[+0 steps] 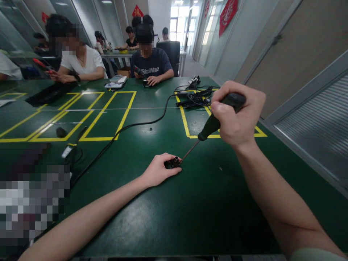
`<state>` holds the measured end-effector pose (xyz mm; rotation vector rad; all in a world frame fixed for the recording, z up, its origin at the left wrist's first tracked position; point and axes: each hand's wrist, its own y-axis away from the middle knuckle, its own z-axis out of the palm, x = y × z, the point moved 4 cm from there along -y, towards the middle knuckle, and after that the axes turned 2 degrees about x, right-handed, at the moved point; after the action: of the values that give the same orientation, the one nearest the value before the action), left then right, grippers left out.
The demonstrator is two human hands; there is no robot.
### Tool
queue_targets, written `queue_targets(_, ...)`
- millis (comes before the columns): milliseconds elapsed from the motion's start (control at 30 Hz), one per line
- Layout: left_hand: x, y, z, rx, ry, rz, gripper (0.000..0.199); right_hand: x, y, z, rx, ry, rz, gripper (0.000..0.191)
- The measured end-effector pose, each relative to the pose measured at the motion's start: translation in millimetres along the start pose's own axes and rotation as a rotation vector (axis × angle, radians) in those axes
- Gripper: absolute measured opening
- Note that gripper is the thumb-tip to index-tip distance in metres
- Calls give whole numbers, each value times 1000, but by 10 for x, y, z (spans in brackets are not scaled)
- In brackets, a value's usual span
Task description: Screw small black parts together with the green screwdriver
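A screwdriver (210, 126) with a dark handle is gripped in my right hand (236, 116), fingers wrapped round the handle. Its thin shaft slants down and left, and the tip reaches the right side of a small black part (171, 164). Thumb and fingers of my left hand (160, 169) close round that part, holding it on the green table. A short cylindrical piece sticks up from the part; its exact kind is too small to make out. Whether the tip sits in a screw cannot be seen.
A black cable (130, 125) crosses the green table (152, 224). Black parts with wires (195, 97) lie inside yellow tape at the back right. A dark lump (61, 132) and a small labelled device (67, 150) lie left. Co-workers (152, 63) sit across the table.
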<state>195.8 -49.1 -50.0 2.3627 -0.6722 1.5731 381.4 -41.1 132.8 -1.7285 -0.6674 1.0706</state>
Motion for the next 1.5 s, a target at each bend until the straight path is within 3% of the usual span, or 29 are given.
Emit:
queue_targets(200, -20, -30, -40, 26, -45, -3, 29, 76, 60, 13, -24, 5, 2, 22)
queue_targets(467, -35, -37, -29, 32, -23, 0, 30, -44, 166, 56, -41, -300, -44, 21)
queue_targets(667, -68, -80, -52, 38, -6, 11, 31, 2, 177, 100, -61, -299, -37, 26)
queue_targets(833, -94, -131, -100, 6, 21, 19, 31, 67, 47, 39, -83, -83, 15, 16)
queue_targets(1000, -91, -130, -135, 52, 60, -9, 41, 76, -65, -99, -267, 210, 116, 11)
queue_targets(1133, -95, -138, -197, 129, -36, -33, 34, 66, -99, -195, -266, 407, 122, 34)
queue_targets(1300, -90, -156, -249, 158, -79, -54, 28, 12, -106, -164, -340, 313, 155, 16)
queue_targets(1500, -119, -172, -251, 222, -63, -64, 29, -11, -91, -160, -324, 353, 173, 24)
